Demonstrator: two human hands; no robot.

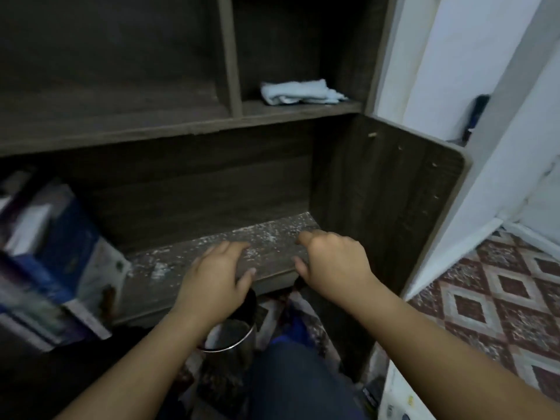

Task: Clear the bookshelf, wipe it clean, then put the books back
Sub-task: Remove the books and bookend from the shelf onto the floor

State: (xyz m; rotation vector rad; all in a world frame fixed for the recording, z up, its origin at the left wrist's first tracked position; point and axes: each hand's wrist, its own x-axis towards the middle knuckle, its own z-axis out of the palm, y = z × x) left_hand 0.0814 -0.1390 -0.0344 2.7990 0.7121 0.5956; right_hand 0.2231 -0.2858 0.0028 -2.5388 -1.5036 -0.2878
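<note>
The dark wooden bookshelf (394, 189) fills the view. Its lower shelf board (272, 241) is speckled with white dust and bare on the right half. Several books (57, 256) lean together at the left end of that shelf. A folded light-blue cloth (300, 92) lies in the upper right compartment. My left hand (215, 277) hovers at the front edge of the lower shelf with loosely bent fingers, holding nothing. My right hand (333, 259) is just to its right, fingers loosely curled over the shelf edge, also holding nothing.
A metal bin (230, 334) stands on the floor below my left hand. My knee in dark blue trousers (297, 380) is beneath it. A white wall and door frame (472, 116) flank the shelf on the right, above a patterned red floor (500, 298).
</note>
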